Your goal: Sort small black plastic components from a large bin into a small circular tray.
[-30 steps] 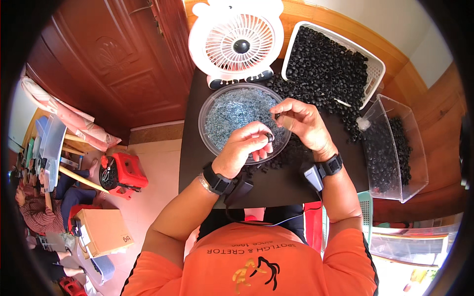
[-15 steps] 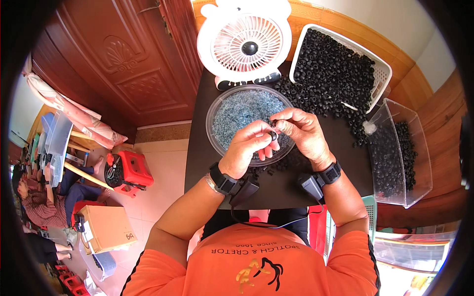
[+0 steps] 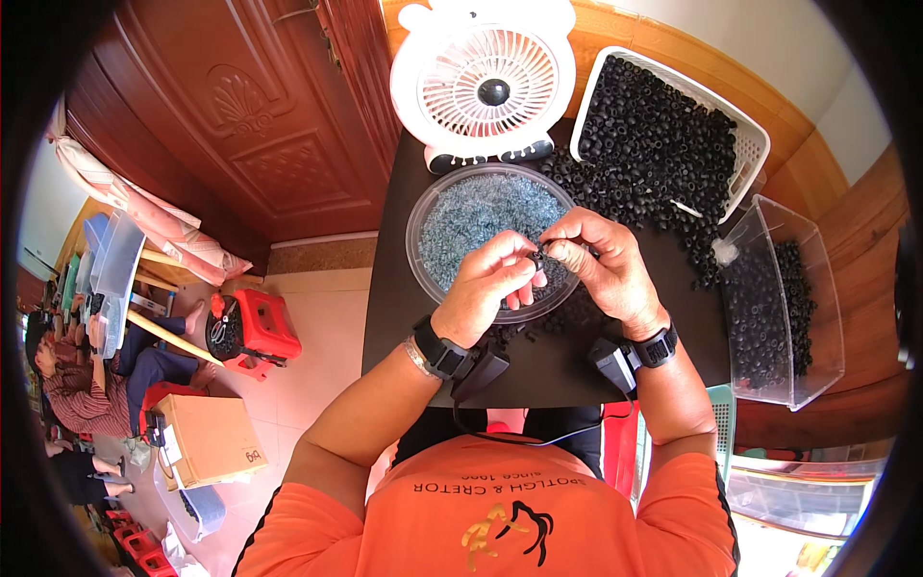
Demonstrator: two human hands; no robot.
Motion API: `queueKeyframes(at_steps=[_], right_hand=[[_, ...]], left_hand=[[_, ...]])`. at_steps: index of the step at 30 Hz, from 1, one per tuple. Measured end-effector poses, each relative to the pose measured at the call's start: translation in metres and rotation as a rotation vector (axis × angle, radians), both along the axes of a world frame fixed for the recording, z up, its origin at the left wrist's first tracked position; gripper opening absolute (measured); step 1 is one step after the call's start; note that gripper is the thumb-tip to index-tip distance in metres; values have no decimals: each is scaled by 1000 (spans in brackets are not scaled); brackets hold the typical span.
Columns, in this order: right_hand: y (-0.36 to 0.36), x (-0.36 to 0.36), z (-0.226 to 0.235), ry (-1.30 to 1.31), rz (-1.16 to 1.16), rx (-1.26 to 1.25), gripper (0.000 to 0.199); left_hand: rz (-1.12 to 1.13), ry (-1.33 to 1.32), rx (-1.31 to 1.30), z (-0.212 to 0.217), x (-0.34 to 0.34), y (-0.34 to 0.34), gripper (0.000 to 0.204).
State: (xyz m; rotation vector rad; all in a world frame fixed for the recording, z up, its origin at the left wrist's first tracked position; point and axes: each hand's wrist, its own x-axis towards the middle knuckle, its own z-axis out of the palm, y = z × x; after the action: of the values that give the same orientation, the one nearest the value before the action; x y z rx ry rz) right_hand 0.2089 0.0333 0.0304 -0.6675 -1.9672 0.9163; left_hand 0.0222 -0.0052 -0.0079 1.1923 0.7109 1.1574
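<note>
A small black ring-like piece (image 3: 538, 260) is pinched between the fingertips of my left hand (image 3: 486, 287). The thumb and forefinger of my right hand (image 3: 609, 272) close on the same piece from the other side. Whether a second tiny part sits between those fingers is too small to tell. Both hands are over the near right rim of a round clear tub (image 3: 413, 252), which is filled with tiny bluish translucent pieces (image 3: 488, 213). More black pieces (image 3: 567, 313) lie on the dark table under my right hand.
A white fan (image 3: 492, 91) stands behind the tub. At the back right, a white basket (image 3: 760, 154) lies tipped, black pieces spilling from it. A clear plastic box (image 3: 812, 380) holds more at the right edge. To the left are a red stool (image 3: 269, 332), a cardboard box (image 3: 207, 442) and a seated person (image 3: 91, 394).
The fingertips of both hands have come together round the black piece, which was earlier partly in the left palm. The whole view has shifted slightly.
</note>
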Motion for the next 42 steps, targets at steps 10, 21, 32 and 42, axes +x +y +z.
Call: queueKeyframes(at_steps=[10, 21, 32, 42], right_hand=[[1, -1, 0, -46, -10, 84, 11], [-1, 0, 4, -86, -52, 125, 10], [-2, -3, 3, -119, -24, 193, 7], [0, -11, -15, 157, 71, -296, 11]], left_hand=[[-13, 30, -17, -2, -1, 2, 22], [-7, 34, -22, -1, 0, 1, 21], [-5, 94, -23, -4, -2, 3, 21], [12, -10, -71, -9, 1, 1, 22]])
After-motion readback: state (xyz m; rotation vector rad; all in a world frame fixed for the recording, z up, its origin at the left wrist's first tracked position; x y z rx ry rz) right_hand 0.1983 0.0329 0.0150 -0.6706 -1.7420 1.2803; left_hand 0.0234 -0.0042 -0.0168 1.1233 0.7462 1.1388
